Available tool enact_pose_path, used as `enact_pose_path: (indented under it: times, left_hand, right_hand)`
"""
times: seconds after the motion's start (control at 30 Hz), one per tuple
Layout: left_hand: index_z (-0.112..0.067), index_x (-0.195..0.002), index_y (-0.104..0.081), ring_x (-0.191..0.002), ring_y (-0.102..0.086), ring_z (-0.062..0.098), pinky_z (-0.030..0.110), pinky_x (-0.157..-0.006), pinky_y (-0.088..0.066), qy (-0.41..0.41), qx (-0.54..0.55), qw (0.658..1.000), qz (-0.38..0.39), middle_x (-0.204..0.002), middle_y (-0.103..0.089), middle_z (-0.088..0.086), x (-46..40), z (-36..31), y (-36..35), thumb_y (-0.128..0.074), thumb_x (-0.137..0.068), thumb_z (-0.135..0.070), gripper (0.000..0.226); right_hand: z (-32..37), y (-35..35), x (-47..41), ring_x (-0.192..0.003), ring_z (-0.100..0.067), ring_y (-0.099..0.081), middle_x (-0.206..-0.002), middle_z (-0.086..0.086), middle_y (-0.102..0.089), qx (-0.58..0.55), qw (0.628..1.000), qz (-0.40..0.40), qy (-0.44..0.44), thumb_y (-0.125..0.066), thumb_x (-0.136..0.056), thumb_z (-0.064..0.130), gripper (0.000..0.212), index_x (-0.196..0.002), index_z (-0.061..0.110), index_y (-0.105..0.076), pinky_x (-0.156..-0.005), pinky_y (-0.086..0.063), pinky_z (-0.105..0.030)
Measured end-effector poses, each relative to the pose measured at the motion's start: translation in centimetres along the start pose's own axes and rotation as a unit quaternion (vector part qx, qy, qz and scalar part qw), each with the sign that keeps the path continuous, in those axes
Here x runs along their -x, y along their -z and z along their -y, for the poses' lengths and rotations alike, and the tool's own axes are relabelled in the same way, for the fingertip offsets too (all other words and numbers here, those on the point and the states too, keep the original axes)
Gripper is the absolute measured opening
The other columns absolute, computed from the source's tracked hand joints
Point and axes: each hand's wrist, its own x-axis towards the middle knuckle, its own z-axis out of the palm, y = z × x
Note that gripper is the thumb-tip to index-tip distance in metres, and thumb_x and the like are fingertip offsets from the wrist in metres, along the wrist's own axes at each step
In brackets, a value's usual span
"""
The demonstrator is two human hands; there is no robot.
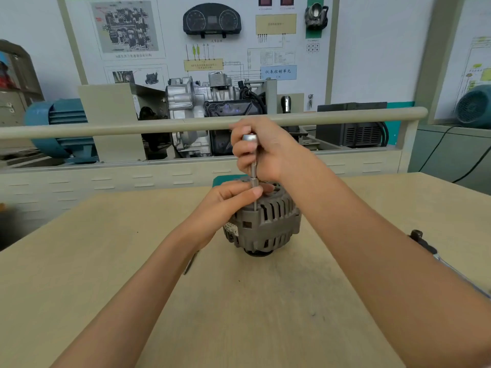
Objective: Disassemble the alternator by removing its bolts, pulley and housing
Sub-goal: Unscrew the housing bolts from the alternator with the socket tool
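The grey, ribbed cast-metal alternator (265, 224) is standing upright mid-way across the pale wooden table (132, 261), looking heavy and rigid — unlikely to shift on its own. The right hand (261, 151) is wrapping its fingers round the slim chrome socket driver (253, 168), held vertical over a bolt near the rim, while the left hand (231, 200) is pinching the driver's lower shaft, steadying it against the housing — the slotted body probably offers the surest grip
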Motion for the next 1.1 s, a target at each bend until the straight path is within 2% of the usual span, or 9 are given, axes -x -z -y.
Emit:
enact_pose_path:
  times: [0.13,0.27,0.33,0.4,0.53,0.63,0.73,0.93,1.1]
  left_hand:
    - [-0.025,-0.102,-0.075,-0.104,-0.066,0.015,0.021,-0.083,-0.054,-0.012,0.010,1.000,-0.012,-0.111,-0.071,0.001,0.1,0.0,-0.1,-0.060,-0.079,-0.039,0.031]
    - [-0.026,-0.086,-0.077,-0.088,-0.065,0.010,0.014,-0.071,-0.049,-0.023,0.005,0.999,-0.032,-0.096,-0.072,0.007,0.1,0.0,-0.4,-0.062,-0.076,-0.038,0.021]
    - [-0.035,-0.072,-0.076,-0.075,-0.063,-0.001,0.009,-0.064,-0.045,-0.029,-0.009,0.999,-0.031,-0.079,-0.072,-0.008,0.1,0.0,-0.5,-0.060,-0.082,-0.032,0.020]
    - [-0.039,-0.069,-0.075,-0.070,-0.063,-0.005,0.007,-0.061,-0.044,-0.031,-0.014,0.999,-0.028,-0.074,-0.072,-0.016,0.0,0.1,-0.5,-0.057,-0.087,-0.027,0.028]
    - [-0.033,-0.086,-0.077,-0.087,-0.068,0.004,0.011,-0.071,-0.049,-0.020,0.014,1.000,-0.004,-0.092,-0.075,-0.008,0.2,-0.1,-0.2,-0.058,-0.080,-0.038,0.020]
    - [-0.028,-0.099,-0.075,-0.104,-0.066,0.011,0.013,-0.081,-0.049,-0.012,0.033,0.999,0.014,-0.107,-0.073,-0.002,0.1,-0.1,0.0,-0.057,-0.084,-0.037,0.026]
    - [-0.026,-0.100,-0.075,-0.103,-0.066,0.011,0.013,-0.079,-0.049,-0.011,0.022,1.000,0.011,-0.107,-0.072,-0.002,0.1,-0.1,0.0,-0.056,-0.084,-0.038,0.028]
    - [-0.038,-0.077,-0.076,-0.089,-0.063,0.010,0.015,-0.075,-0.047,-0.015,-0.011,1.000,-0.014,-0.088,-0.072,-0.008,0.1,0.1,-0.2,-0.058,-0.076,-0.049,0.022]
    - [-0.032,-0.085,-0.077,-0.087,-0.066,0.006,0.012,-0.072,-0.049,-0.012,0.010,1.000,-0.007,-0.090,-0.074,-0.007,0.0,0.0,-0.2,-0.058,-0.079,-0.042,0.022]
  right_hand:
    - [0.2,0.7,0.2,-0.026,-0.002,-0.028,-0.040,0.010,-0.040,-0.039,0.992,0.107,-0.049,-0.040,-0.097,0.018,0.025,-0.072,0.019,-0.042,-0.032,-0.014,-0.011]
    - [-1.3,-0.7,0.1,-0.028,-0.002,-0.031,-0.048,0.006,-0.043,-0.053,0.989,-0.095,0.097,-0.034,-0.089,0.001,0.025,-0.069,0.014,-0.042,-0.031,-0.018,-0.014]
    - [-2.2,-1.5,0.1,-0.028,-0.004,-0.033,-0.058,-0.002,-0.044,-0.076,0.952,-0.211,0.210,-0.034,-0.087,-0.004,0.017,-0.083,0.007,-0.047,-0.030,-0.022,-0.013]
    - [-2.5,-1.9,0.1,-0.029,-0.004,-0.034,-0.061,-0.004,-0.043,-0.081,0.940,-0.233,0.235,-0.036,-0.088,-0.004,0.016,-0.092,0.006,-0.046,-0.030,-0.023,-0.012]
    - [-1.4,-1.0,0.2,-0.028,-0.003,-0.030,-0.050,0.005,-0.042,0.000,0.989,-0.112,0.095,-0.036,-0.087,0.002,0.027,-0.063,0.015,-0.041,-0.031,-0.018,-0.015]
    - [-0.6,0.4,0.1,-0.028,-0.002,-0.026,-0.045,0.010,-0.042,-0.052,0.998,0.029,0.008,-0.033,-0.090,0.007,0.029,-0.064,0.018,-0.039,-0.033,-0.016,-0.013]
    - [-0.5,0.8,0.4,-0.027,-0.003,-0.025,-0.044,0.010,-0.044,-0.069,0.995,0.068,-0.006,-0.032,-0.091,0.008,0.025,-0.071,0.019,-0.040,-0.033,-0.016,-0.013]
    - [-2.3,-1.3,-0.1,-0.026,-0.003,-0.028,-0.055,0.000,-0.042,-0.063,0.953,-0.223,0.197,-0.034,-0.087,-0.002,0.018,-0.083,0.006,-0.050,-0.031,-0.021,-0.012]
    - [-1.7,-1.0,0.0,-0.026,-0.004,-0.024,-0.052,0.003,-0.043,-0.037,0.976,-0.171,0.126,-0.031,-0.088,0.002,0.027,-0.068,0.011,-0.045,-0.032,-0.017,-0.013]
